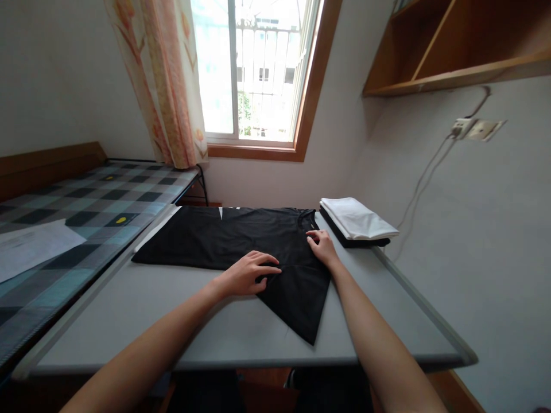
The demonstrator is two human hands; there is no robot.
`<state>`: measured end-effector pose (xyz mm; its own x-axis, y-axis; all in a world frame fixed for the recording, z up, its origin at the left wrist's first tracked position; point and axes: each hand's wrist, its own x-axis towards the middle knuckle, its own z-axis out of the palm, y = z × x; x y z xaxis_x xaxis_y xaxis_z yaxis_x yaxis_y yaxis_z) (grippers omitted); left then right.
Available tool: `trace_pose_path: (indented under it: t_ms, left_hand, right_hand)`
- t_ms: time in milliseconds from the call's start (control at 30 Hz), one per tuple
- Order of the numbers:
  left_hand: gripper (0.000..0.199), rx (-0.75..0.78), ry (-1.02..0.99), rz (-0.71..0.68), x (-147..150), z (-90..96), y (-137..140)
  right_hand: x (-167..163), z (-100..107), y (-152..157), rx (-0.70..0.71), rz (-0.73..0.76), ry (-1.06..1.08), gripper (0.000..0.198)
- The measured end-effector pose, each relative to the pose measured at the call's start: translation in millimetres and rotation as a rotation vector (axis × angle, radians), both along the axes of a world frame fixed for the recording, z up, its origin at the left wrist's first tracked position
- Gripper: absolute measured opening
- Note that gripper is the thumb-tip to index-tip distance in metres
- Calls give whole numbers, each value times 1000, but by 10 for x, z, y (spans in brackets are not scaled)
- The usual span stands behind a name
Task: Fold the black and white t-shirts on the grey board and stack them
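A black T-shirt (215,238) lies flat across the table, folded lengthwise, with its collar at the right end and one sleeve (301,304) pointing toward me. White patches show along its far edge. My left hand (248,273) rests on the near edge of the shirt, by the inner side of the sleeve, its fingers apart. By the collar and shoulder, my right hand (322,246) touches the cloth with bent, spread fingers. Neither hand visibly grips the fabric.
Folded white and black cloths (359,219) are stacked at the table's far right corner. A grey-topped table (172,310) stands before me. To the left is a bed with checked bedding (142,189) and a paper sheet (38,246). A wall socket with cables (462,129) is at right.
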<state>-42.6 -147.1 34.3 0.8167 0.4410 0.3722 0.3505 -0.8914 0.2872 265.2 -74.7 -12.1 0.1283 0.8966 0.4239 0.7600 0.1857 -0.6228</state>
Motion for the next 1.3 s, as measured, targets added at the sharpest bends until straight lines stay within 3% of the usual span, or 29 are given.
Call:
trace_pose_path:
  t_ms: [133,267,500,767,900,1000,1233,1300]
  left_hand:
    - [47,-117,-4,-44,21,33,-89]
    - [53,-134,2,-98,30,26,-115]
    - [20,-113,-36,-119,45,21,-95]
    - [53,-290,36,-146,-21,107,-73]
    - [53,-299,-55,-98,-52,88,10]
    - [39,-313,-63,-92,-55,46,34]
    - [18,-590,-224,-72,0,35,-14]
    - [21,-723,-276,-83,23,47,-25]
  right_hand:
    - [0,20,1,15,24,-2,23]
    - [-7,42,-9,31,31,-13,23]
    - [-44,141,-60,32,58,-27,24]
    - [-121,229,-111,4,123,-59,23]
    - [-107,214,-100,-4,111,-62,22]
    - [-88,197,-90,-12,106,-56,21]
    - [-107,193,-83,-2,121,-40,20]
    - [-127,202,-88,1,133,-35,20]
